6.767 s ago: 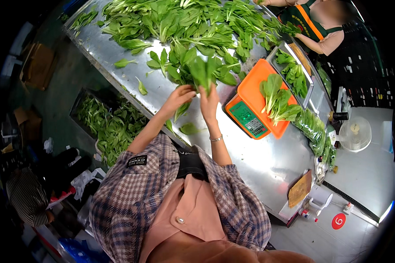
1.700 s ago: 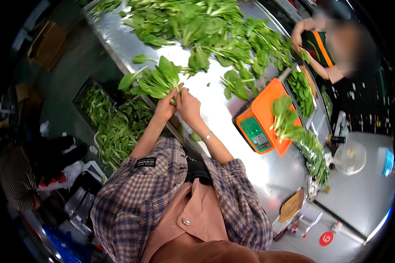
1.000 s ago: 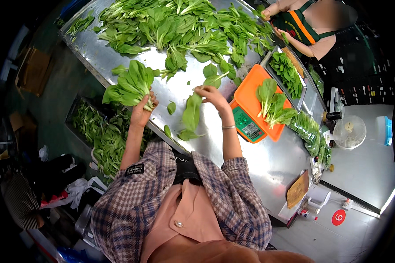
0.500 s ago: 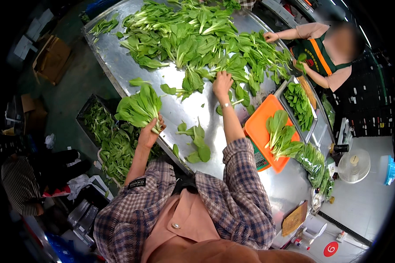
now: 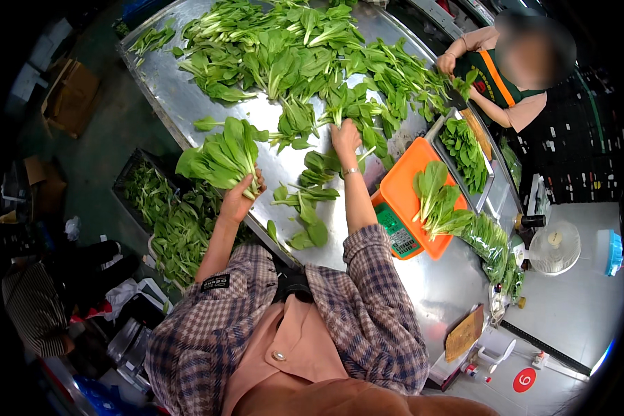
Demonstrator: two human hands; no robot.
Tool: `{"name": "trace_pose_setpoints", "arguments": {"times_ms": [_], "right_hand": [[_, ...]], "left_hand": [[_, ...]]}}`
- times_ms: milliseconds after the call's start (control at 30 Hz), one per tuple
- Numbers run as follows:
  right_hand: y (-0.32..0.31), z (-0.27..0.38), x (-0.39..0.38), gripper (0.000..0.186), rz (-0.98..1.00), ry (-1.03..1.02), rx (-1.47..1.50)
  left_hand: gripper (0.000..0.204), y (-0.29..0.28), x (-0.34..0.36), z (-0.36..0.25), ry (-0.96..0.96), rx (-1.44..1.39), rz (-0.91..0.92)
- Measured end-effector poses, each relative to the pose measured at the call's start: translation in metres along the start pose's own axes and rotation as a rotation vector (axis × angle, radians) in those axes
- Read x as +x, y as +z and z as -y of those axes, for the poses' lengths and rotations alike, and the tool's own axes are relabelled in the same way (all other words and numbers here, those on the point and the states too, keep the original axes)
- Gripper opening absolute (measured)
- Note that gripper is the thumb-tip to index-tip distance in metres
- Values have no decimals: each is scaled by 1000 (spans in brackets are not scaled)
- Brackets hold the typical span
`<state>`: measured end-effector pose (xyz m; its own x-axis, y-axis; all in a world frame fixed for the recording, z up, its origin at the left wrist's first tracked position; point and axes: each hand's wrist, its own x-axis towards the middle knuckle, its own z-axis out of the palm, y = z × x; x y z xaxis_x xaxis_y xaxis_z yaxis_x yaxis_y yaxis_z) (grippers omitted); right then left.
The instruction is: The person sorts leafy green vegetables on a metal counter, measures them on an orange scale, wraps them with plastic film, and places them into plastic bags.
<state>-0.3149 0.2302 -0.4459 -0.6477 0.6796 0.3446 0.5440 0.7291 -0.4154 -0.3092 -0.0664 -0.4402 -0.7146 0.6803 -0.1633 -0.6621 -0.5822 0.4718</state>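
Note:
My left hand (image 5: 240, 197) is closed round the pale stems of a bunch of leafy greens (image 5: 223, 158), held over the near left edge of the metal table (image 5: 270, 215). Its broad leaves fan up and to the left. At the near side of a big pile of greens (image 5: 284, 62), my right hand (image 5: 347, 142) has its fingers closed on the stems of another green plant (image 5: 350, 104). Several loose leaves (image 5: 308, 225) lie on the metal between and below my hands.
An orange tray (image 5: 402, 173) holding greens sits on a green scale (image 5: 397, 232) to the right. Behind it are a metal tray (image 5: 489, 180) and bagged greens (image 5: 489, 246). A black crate (image 5: 128, 197) full of leaves stands below the left edge. A co-worker (image 5: 492, 76) handles greens at the far right.
More loose leaves now lie just below my right hand, which has closed on stems at the pile's edge. My left hand still holds its bunch. The co-worker's hands have come closer together.

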Motion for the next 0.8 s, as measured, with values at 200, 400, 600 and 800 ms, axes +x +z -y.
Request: {"name": "trace_pose_setpoints", "arguments": {"times_ms": [200,400,600,800], "right_hand": [[-23,17,-17,34,446,559,1498],[-61,64,-71,35,427,196,1324],[-67,114,-130,31,187,-423,390],[-65,119,-138,24,92,-317,622]], "left_hand": [[30,-14,-7,-8,53,62,-76],[27,3,16,9,32,88,-161],[31,18,34,23,167,68,-159],[27,19,32,20,87,47,-152]]}}
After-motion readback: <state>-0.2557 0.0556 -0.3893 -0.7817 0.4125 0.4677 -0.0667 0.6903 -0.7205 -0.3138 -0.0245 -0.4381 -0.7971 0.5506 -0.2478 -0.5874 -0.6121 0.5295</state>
